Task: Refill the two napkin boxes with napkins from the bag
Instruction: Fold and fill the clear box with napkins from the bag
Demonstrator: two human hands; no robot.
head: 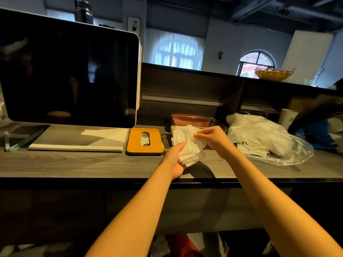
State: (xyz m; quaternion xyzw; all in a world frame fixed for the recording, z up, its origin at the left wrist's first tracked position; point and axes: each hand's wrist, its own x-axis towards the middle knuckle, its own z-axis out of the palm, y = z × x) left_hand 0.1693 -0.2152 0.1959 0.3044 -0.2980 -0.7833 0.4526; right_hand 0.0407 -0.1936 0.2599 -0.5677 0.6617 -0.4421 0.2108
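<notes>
A loose stack of white napkins (187, 145) is held above the counter between both hands. My left hand (176, 160) grips the stack from below at its near end. My right hand (213, 139) pinches its upper right edge. Just behind the stack stands a clear napkin box (193, 120) with a reddish-brown inner part, its top open. A wooden lid with an oval slot (144, 140) lies flat to the left of it. A clear plastic bag (263, 138) holding more white napkins lies to the right. I cannot make out a second box.
A large dark screen (70, 71) on a white base fills the left of the grey wooden counter (74, 164). A paper cup (288, 118) and a blue item (315, 134) sit behind the bag. A woven basket (273, 74) rests on the raised ledge.
</notes>
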